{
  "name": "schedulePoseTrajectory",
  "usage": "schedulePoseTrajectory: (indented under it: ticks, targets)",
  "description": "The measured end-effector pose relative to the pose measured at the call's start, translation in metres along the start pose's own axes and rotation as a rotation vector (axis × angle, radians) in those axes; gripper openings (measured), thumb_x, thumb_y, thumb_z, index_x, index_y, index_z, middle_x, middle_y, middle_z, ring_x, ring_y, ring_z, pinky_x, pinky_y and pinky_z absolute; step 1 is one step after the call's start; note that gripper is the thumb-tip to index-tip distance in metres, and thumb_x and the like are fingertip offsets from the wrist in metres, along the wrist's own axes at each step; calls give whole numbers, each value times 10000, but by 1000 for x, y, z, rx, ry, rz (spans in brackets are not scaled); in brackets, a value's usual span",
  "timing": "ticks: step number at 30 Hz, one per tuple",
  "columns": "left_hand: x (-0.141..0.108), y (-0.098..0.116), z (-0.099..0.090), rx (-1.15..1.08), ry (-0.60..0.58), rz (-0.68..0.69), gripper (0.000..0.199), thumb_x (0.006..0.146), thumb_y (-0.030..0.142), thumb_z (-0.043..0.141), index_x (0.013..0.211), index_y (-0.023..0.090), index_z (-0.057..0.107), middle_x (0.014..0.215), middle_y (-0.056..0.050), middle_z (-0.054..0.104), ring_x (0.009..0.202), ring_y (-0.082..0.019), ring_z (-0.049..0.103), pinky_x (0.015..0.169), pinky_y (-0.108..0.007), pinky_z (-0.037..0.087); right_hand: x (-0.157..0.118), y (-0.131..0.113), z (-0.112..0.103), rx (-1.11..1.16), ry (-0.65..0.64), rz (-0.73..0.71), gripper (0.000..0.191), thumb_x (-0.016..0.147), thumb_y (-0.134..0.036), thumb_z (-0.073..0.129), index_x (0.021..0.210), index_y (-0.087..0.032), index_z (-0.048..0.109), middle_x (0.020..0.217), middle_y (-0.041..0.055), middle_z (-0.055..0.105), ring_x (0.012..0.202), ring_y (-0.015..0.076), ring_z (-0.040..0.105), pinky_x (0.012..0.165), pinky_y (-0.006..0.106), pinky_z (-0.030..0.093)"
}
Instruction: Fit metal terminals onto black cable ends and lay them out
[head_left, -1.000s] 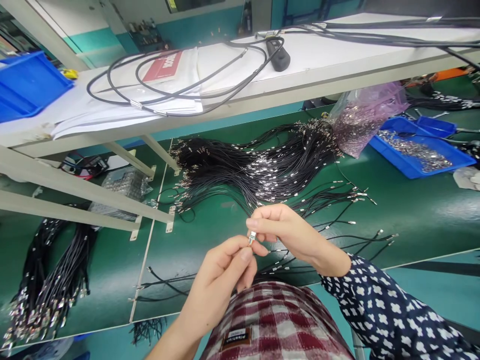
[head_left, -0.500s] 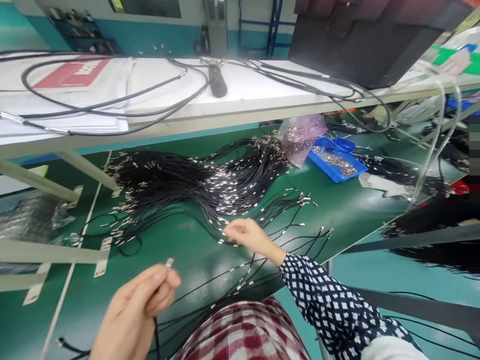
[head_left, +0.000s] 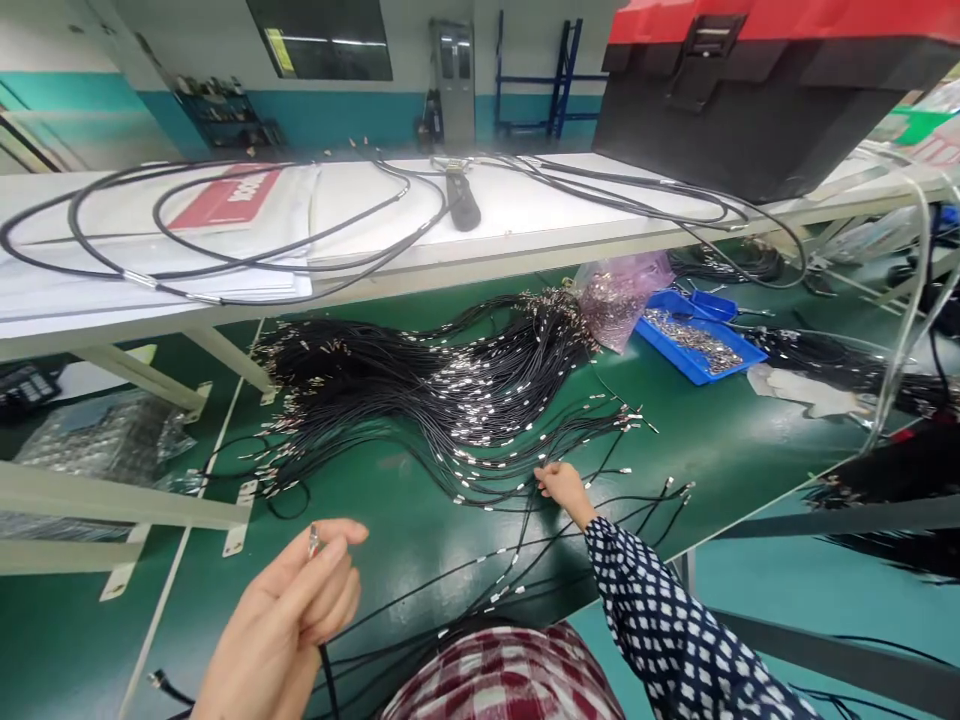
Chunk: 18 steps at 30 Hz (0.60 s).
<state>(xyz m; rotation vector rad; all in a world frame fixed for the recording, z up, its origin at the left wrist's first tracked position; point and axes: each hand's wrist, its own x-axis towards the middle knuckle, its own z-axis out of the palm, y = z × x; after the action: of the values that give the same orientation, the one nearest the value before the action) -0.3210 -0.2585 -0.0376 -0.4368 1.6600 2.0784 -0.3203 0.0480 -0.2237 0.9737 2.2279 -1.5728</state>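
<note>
1. Nearest, the red-and-white checked garment (head_left: 502,685) of the person shows at the bottom edge.
2. The left hand (head_left: 289,610) is raised above the green bench (head_left: 409,540), pinching a small metal connector (head_left: 313,541) between thumb and index finger. A black cable (head_left: 328,680) hangs just below this hand; whether it joins the connector cannot be told.
3. Loose cables (head_left: 495,598) with short white or silvery bands run across the bench between the garment and the hands.
4. The right hand (head_left: 564,488), beyond a dark sleeve (head_left: 667,615) with a white pattern, reaches in among the cables. Its fingertips are close together; I cannot tell whether they grip a strand.
5. Just past the right hand lies a thick bundle of black cables (head_left: 465,375), spread sideways along the bench.
6. At the bundle's right end sits a pink bag (head_left: 622,295), and beside it a blue tray (head_left: 694,370) of small metal pieces.
7. On the white shelf (head_left: 525,235) above are a coiled black cable (head_left: 140,281), a black-handled object (head_left: 462,203) and a black toolbox (head_left: 720,135) with a red top.
</note>
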Motion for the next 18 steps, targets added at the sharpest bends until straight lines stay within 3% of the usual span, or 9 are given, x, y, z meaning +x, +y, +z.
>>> schedulePoseTrajectory:
  ticks: [3, 5, 7, 10, 14, 18]
  targets:
    - [2, -5, 0, 46, -41, 29, 310, 832, 443, 663, 932, 150, 684, 492, 93, 256, 435, -55, 220, 426, -185, 243, -27, -20, 8, 128, -72, -174, 275, 994, -388, 457, 1006, -138, 571, 883, 35, 654, 689, 130, 633, 638, 264, 514]
    - [8, -10, 7, 101, -100, 56, 329, 860, 432, 630, 976, 132, 701, 551, 35, 473, 504, -83, 431, 511, -205, 382, -58, -38, 19, 200, -145, -297, 276, 990, -422, 435, 963, -169, 542, 861, 23, 669, 659, 122, 638, 608, 232, 482]
    - [17, -15, 18, 166, -162, 72, 364, 876, 420, 609, 1044, 110, 699, 809, -75, 677, 747, -168, 617, 717, -274, 483, -93, -55, 32, 231, -258, -426, 263, 964, -435, 480, 912, -187, 550, 822, 9, 675, 659, 123, 640, 619, 224, 468]
    - [27, -15, 34, 194, -230, 56, 411, 903, 403, 566, 1123, 71, 668, 1062, -174, 703, 975, -262, 650, 893, -366, 471, -139, -69, 50, 109, -443, -646, 218, 966, -355, 499, 852, -190, 586, 719, -12, 648, 662, 124, 616, 672, 230, 450]
    - [24, 0, 43, 49, -302, 58, 435, 947, 406, 474, 1172, 65, 622, 921, -157, 722, 753, -221, 677, 722, -339, 508, -167, -63, 71, -191, -527, -759, 182, 979, -257, 468, 873, -198, 604, 769, -5, 650, 768, 145, 598, 743, 237, 428]
    - [9, 11, 41, -19, -235, 162, 331, 941, 375, 499, 1071, 101, 632, 653, -25, 634, 487, -100, 529, 501, -218, 391, -164, -60, 78, -335, -668, -781, 128, 937, -279, 543, 927, -212, 651, 934, 24, 683, 880, 178, 613, 783, 247, 439]
